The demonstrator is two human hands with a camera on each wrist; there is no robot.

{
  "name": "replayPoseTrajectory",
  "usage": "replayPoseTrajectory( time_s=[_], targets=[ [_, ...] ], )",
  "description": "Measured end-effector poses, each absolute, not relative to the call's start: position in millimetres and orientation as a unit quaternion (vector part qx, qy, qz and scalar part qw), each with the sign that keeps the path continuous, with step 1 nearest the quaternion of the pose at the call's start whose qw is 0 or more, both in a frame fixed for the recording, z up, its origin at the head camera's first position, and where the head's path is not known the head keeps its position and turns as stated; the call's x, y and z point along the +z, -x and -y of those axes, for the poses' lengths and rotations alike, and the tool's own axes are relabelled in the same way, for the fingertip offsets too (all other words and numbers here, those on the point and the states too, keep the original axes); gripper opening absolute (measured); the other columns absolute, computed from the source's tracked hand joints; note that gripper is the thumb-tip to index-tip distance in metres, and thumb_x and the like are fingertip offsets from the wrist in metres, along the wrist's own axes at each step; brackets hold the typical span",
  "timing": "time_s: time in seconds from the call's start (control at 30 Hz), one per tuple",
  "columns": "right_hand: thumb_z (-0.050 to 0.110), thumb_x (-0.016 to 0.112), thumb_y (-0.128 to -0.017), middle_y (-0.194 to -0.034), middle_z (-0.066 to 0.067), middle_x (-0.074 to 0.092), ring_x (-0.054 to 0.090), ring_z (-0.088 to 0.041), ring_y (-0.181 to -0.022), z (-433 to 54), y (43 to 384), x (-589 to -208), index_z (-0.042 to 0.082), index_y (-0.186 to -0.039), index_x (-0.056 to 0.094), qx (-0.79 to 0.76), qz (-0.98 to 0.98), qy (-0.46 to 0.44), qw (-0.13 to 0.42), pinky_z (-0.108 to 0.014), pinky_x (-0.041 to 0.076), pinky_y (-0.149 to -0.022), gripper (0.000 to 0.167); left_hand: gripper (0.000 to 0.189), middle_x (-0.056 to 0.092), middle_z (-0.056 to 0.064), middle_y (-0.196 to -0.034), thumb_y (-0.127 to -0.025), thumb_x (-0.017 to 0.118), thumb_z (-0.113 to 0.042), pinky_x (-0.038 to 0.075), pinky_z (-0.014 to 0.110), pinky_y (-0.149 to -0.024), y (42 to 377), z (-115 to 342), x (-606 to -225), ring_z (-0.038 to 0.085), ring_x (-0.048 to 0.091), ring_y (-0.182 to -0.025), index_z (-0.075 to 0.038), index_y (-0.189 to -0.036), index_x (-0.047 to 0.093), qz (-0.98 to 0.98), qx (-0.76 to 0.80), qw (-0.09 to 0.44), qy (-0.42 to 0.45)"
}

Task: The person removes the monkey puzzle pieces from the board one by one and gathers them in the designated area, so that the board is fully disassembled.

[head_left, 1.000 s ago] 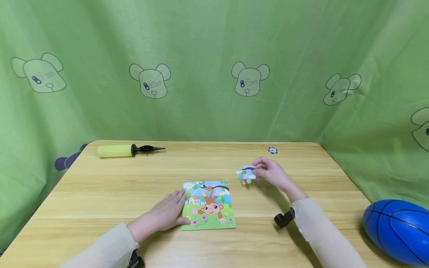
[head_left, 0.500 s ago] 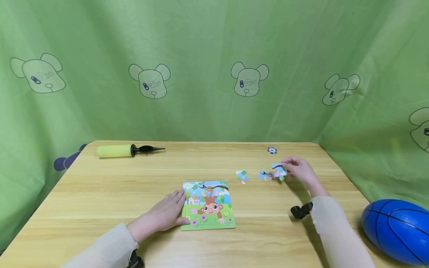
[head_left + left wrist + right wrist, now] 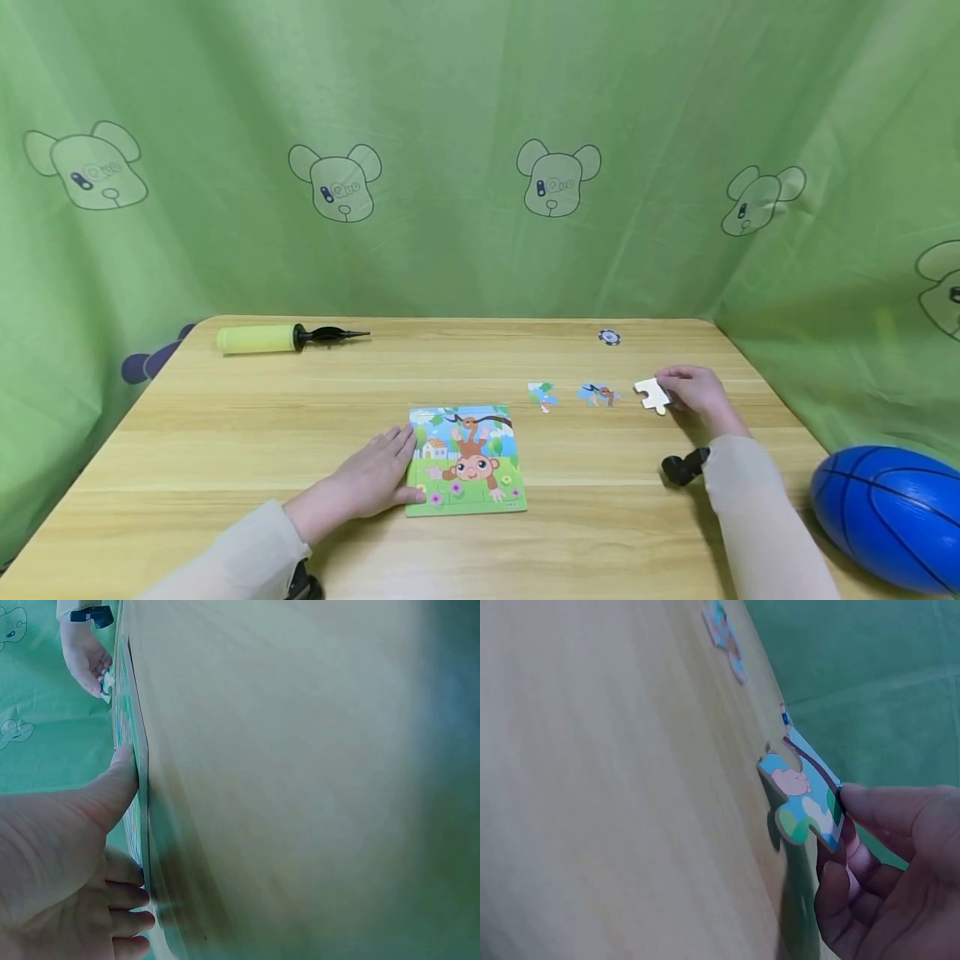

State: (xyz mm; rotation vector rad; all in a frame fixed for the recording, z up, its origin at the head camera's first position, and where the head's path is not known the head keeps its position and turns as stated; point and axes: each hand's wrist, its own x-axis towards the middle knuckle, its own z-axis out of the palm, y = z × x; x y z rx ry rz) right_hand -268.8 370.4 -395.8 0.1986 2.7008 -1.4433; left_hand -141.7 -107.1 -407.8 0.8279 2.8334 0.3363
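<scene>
My right hand [image 3: 699, 395] pinches a jigsaw puzzle piece [image 3: 806, 793] between thumb and fingers, tilted close over the table. Its printed side, with a brown branch and blue sky, shows in the right wrist view; in the head view it looks white. Two more pieces lie to its left: one with a branch and brown curl [image 3: 597, 394], the other with green leaves [image 3: 543, 397]. Fingers extended, my left hand [image 3: 375, 471] rests along the left edge of a square monkey puzzle board [image 3: 471, 467]. Its thumb [image 3: 120, 776] lies on the board's near left corner.
A yellow hand pump [image 3: 258, 338] with a black nozzle lies at the back left of the wooden table [image 3: 300, 417]. A poker chip [image 3: 610, 337] sits at the back right. A blue ball [image 3: 888, 517] is at the right edge, beside my right forearm. Green cloth [image 3: 450, 250] surrounds the table.
My right hand has moved right with the puzzle piece, which has tilted and now looks white. The other two pieces came apart from it and lie separately. The left hand has stayed on the board.
</scene>
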Motion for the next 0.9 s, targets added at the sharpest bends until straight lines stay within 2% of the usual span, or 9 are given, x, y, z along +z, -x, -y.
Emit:
replayPoseTrajectory(
  time_s=[0.43, 0.9],
  targets=[
    [0.020, 0.054, -0.093, -0.076, 0.002, 0.060, 0.054, -0.010, -0.069, -384.4, 282.9, -405.1, -0.012, -0.116, 0.054, -0.417, -0.903, -0.086, 0.058, -0.025, 0.048, -0.060, 0.040, 0.084, 0.026, 0.027, -0.143, -0.084, 0.058, -0.047, 0.021, 0.046, -0.108, 141.2, 107.3, -407.2, 0.040, 0.025, -0.131, 0.013, -0.136, 0.031, -0.950, 0.114, 0.085, -0.278],
    [0.019, 0.053, -0.092, -0.077, -0.001, 0.060, 0.053, -0.012, -0.069, -387.1, 285.5, -406.5, -0.012, -0.113, 0.057, -0.413, -0.904, -0.087, 0.064, -0.026, 0.049, -0.061, 0.038, 0.084, 0.025, 0.026, -0.144, -0.084, 0.058, -0.048, 0.021, 0.046, -0.108, 142.4, 106.8, -407.1, 0.040, 0.024, -0.131, 0.013, -0.136, 0.031, -0.950, 0.111, 0.087, -0.278]
  ],
)
